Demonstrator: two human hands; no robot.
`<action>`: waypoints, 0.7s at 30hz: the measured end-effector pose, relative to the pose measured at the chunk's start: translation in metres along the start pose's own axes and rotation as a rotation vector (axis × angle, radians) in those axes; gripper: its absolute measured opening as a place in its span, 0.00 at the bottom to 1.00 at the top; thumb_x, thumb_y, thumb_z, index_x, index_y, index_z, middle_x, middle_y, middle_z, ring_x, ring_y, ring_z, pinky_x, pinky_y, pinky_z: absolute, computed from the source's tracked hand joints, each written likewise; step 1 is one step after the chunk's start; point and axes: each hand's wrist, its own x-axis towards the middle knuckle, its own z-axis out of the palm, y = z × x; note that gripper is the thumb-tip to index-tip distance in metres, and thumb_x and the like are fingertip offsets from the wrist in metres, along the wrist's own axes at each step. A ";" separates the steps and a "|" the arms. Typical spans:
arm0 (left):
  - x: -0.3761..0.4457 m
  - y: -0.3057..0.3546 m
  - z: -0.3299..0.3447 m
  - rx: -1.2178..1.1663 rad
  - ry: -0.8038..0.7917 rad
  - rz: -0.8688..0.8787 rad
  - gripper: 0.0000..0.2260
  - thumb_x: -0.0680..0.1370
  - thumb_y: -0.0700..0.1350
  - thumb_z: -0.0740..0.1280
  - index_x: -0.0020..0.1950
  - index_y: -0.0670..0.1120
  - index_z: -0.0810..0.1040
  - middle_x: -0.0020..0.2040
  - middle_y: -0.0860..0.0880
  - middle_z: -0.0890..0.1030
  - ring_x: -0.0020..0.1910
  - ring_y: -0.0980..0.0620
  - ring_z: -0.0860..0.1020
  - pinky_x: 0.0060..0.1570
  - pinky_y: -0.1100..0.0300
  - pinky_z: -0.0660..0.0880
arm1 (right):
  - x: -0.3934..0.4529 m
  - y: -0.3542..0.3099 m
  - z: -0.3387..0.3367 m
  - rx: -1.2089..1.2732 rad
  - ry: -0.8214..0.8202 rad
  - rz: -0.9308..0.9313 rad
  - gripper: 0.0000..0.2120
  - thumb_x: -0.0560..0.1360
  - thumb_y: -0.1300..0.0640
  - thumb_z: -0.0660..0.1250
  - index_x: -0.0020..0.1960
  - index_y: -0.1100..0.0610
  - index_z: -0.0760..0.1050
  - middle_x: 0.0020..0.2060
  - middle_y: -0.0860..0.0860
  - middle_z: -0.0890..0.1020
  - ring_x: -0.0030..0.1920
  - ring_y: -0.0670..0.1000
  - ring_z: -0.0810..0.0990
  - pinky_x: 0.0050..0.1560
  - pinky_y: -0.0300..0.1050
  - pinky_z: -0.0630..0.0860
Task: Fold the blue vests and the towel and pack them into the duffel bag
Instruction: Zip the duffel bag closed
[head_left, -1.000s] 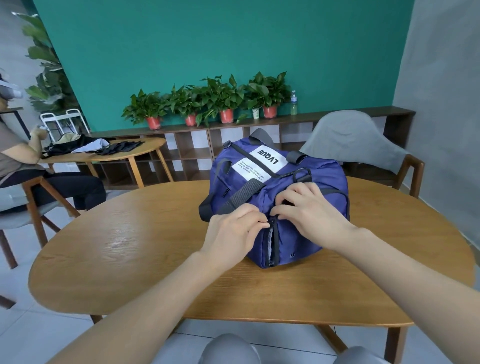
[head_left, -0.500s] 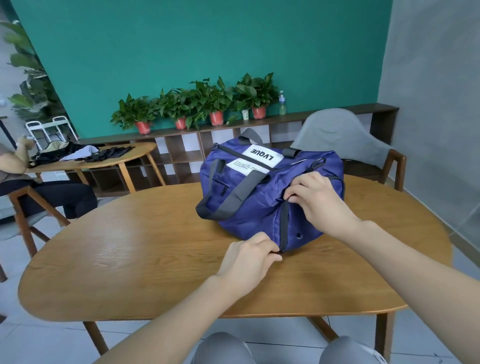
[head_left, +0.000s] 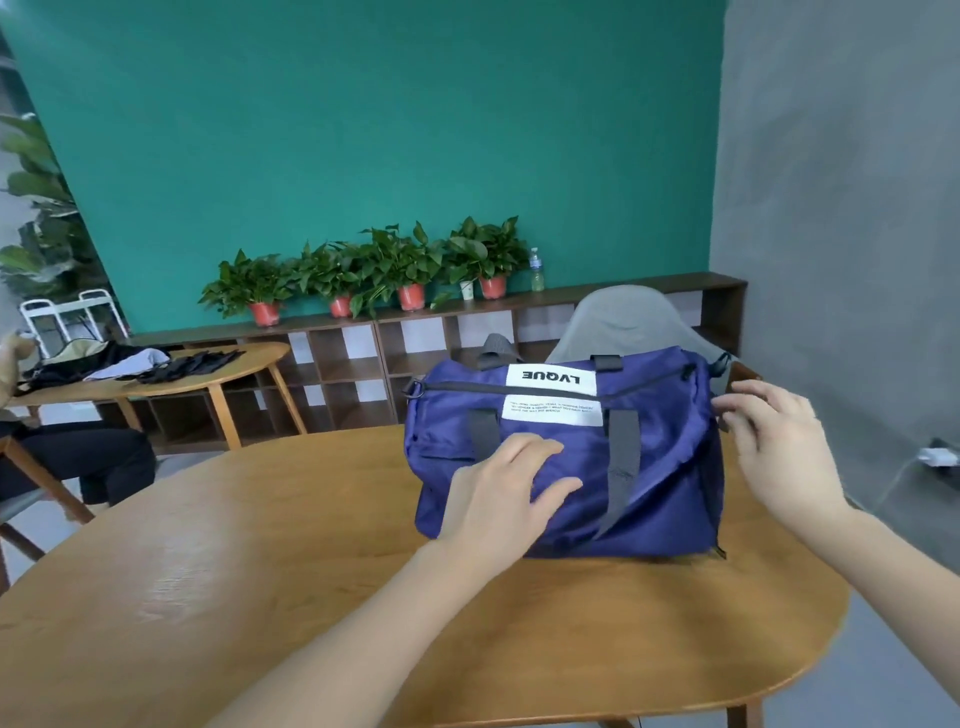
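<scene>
A blue duffel bag (head_left: 665, 467) with grey straps and a white label stands on the wooden table (head_left: 260, 597), its long side facing me and its zips closed. My left hand (head_left: 504, 493) lies flat on the bag's front, fingers straight. My right hand (head_left: 774, 447) is at the bag's right end, fingers relaxed and touching the fabric near the top corner. No vests or towel are visible on the table.
A grey chair (head_left: 623, 322) stands behind the bag. To the left is a second wooden table (head_left: 208, 379) with dark clothes, and a seated person (head_left: 62, 457). A low shelf (head_left: 415, 358) with potted plants lines the green wall.
The bag has been turned so its long side faces me. My left hand left the end zip and now lies flat on the front. My right hand moved to the right end.
</scene>
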 end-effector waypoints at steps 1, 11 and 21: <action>0.009 -0.002 -0.001 0.006 0.022 0.004 0.16 0.78 0.61 0.67 0.59 0.54 0.81 0.56 0.59 0.80 0.39 0.59 0.78 0.34 0.58 0.79 | 0.003 -0.010 -0.004 0.035 0.062 0.010 0.10 0.80 0.61 0.63 0.58 0.57 0.81 0.60 0.55 0.79 0.62 0.60 0.72 0.65 0.61 0.71; 0.115 -0.067 0.024 0.157 -0.442 -0.164 0.25 0.82 0.63 0.58 0.77 0.55 0.68 0.79 0.48 0.64 0.79 0.44 0.57 0.76 0.44 0.54 | 0.073 -0.116 0.085 -0.157 -0.509 -0.212 0.30 0.79 0.35 0.53 0.74 0.50 0.70 0.71 0.50 0.72 0.71 0.55 0.68 0.70 0.52 0.67; 0.084 -0.096 0.078 0.089 -0.807 -0.377 0.31 0.72 0.78 0.41 0.74 0.74 0.54 0.75 0.48 0.70 0.75 0.33 0.61 0.68 0.26 0.52 | 0.049 -0.073 0.163 -0.003 -0.823 -0.054 0.33 0.75 0.28 0.43 0.78 0.36 0.53 0.71 0.51 0.75 0.71 0.56 0.70 0.72 0.55 0.65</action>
